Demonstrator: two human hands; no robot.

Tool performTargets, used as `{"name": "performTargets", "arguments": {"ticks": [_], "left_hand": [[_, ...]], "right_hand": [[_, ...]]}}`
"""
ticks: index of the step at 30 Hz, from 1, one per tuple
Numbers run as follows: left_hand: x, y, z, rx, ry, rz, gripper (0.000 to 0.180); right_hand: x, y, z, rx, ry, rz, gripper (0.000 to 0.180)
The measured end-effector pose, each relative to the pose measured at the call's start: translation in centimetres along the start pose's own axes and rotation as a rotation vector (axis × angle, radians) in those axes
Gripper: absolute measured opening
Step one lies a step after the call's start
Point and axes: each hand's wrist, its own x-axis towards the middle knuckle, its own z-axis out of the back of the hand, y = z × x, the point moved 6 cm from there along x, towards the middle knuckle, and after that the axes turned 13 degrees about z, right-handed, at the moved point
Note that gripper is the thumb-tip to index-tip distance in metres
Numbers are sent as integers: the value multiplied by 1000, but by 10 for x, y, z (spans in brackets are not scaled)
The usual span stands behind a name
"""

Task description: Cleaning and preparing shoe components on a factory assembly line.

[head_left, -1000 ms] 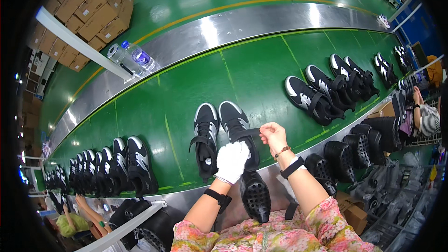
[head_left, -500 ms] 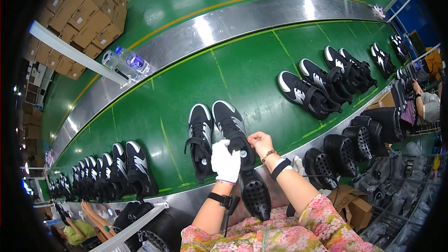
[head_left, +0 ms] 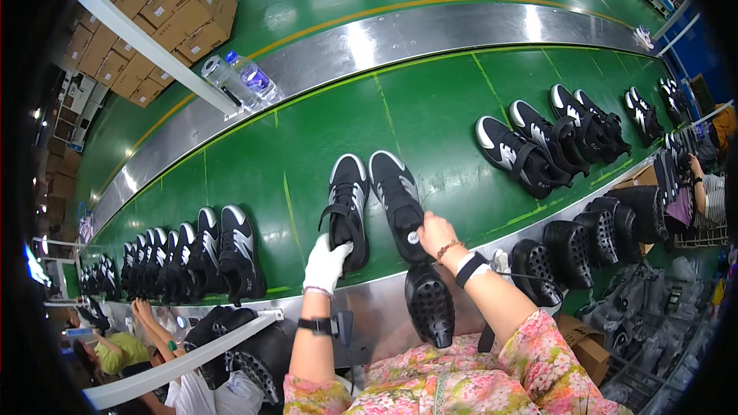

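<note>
A pair of black sneakers with silver-grey toe caps lies on the green belt in front of me, toes pointing away. My left hand, in a white glove, grips the left sneaker by its heel opening, thumb at the inner edge. The strap of that sneaker sticks out loose to the left. My bare right hand is closed on the heel collar of the right sneaker; its fingertips are partly hidden. A round white label shows inside this sneaker. Close below stands a black shoe-shaped form with a pitted face.
More sneakers line the belt at left and right. Several black pitted forms stand along the near right edge. Two plastic bottles stand by a white post on the metal rim. Co-workers' arms reach in at lower left.
My left hand has moved from the right sneaker to the heel of the left one. My right hand has come down onto the right sneaker's collar. The whole view has shifted slightly.
</note>
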Motion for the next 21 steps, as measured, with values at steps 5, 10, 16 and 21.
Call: {"name": "performTargets", "arguments": {"ticks": [5,10,16,21], "left_hand": [[9,-40,-27,262,-39,-76,46],[-8,-72,-80,270,-98,-120,52],[-28,-71,-77,275,-56,-207,56],[-45,-13,-83,280,73,-262,69]], "right_hand": [[9,-34,41,-115,-117,-25,18],[-33,-11,102,-199,-323,91,22],[-164,67,93,-135,13,273,78],[-216,61,28,-197,361,138,101]]}}
